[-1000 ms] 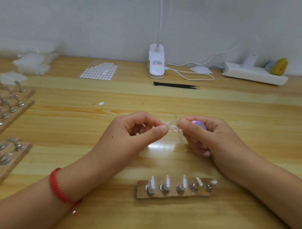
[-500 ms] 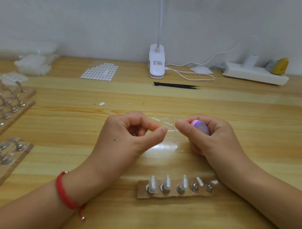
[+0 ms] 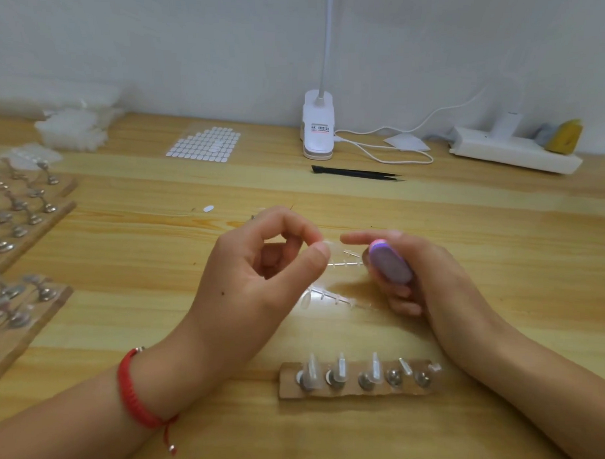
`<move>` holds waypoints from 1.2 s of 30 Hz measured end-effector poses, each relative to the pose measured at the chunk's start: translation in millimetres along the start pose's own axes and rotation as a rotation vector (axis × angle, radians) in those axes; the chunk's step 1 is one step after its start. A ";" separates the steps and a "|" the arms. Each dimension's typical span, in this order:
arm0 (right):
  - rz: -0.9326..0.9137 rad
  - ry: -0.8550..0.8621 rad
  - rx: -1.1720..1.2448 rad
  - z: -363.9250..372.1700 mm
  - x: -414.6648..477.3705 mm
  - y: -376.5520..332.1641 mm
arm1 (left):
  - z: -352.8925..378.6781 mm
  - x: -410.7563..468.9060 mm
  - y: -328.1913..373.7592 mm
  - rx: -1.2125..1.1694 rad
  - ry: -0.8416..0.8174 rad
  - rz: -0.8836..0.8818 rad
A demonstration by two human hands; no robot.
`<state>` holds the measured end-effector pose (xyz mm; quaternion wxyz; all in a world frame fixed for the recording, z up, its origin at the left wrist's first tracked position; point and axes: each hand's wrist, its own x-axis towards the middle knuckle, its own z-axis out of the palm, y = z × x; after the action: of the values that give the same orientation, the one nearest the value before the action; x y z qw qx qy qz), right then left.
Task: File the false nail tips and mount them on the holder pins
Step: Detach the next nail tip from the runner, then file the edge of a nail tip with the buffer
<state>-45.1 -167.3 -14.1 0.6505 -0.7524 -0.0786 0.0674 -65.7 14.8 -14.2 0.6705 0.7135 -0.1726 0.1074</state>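
Beyond holder (image 3: 286, 383), left hand (image 3: 251, 279) pinches clear tip (image 3: 332, 247), free end toward file (image 3: 390, 266) gripped in right hand (image 3: 440, 278), likely ready for filing.

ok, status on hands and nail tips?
Left hand pinches clear nail tip. Right hand grips purple file. Tip strip lies flat before holder, not blocking.

Clip lamp (image 3: 318, 133); black tweezers (image 3: 354, 172); power strip (image 3: 513, 155)

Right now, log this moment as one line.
left hand: pinches tip | right hand: holds file | holder: carries mounted tips
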 end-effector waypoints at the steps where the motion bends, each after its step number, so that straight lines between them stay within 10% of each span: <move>1: 0.033 -0.022 0.136 -2.2 2.3 0.9 | -0.2 0.7 -0.7 -0.012 -0.013 -0.031; 6: 0.071 -0.180 0.488 -5.3 3.2 -0.2 | 0.1 5.1 -4.4 -0.018 -0.002 -0.174; 36: 0.009 -0.190 0.302 -1.3 -2.1 6.1 | 1.7 5.0 -1.8 0.019 -0.072 -0.188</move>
<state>-46.6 -169.8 -19.9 0.7454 -0.6368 -0.1252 0.1521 -60.6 12.7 -14.1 0.6642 0.7363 -0.1278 0.0202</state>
